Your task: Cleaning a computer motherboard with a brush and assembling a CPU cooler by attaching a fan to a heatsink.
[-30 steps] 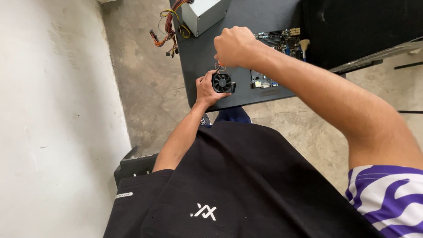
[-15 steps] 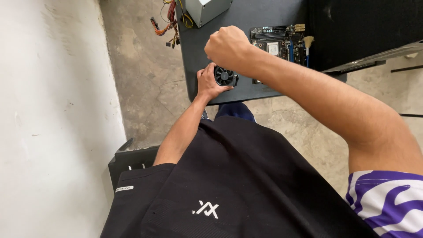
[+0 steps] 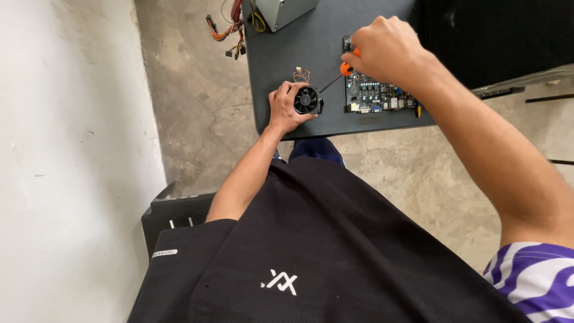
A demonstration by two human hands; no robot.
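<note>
Here, seen from above:
- Left hand [image 3: 286, 107]: fingers curled around a small round black cooling fan [image 3: 307, 100], held just above the near edge of the dark grey tabletop [image 3: 299, 42].
- Right hand [image 3: 388, 51]: fist closed around an orange-handled screwdriver [image 3: 344, 68], whose thin shaft slants down toward the fan.
- Green circuit board [image 3: 373, 96]: lies flat beside the fan, under the right hand.
- Grey metal box [image 3: 284, 11] with coloured wires [image 3: 230, 24]: at the table's far corner.

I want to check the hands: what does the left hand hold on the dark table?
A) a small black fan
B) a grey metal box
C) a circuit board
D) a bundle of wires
A: the left hand grips the small black fan at the table edge.
</note>
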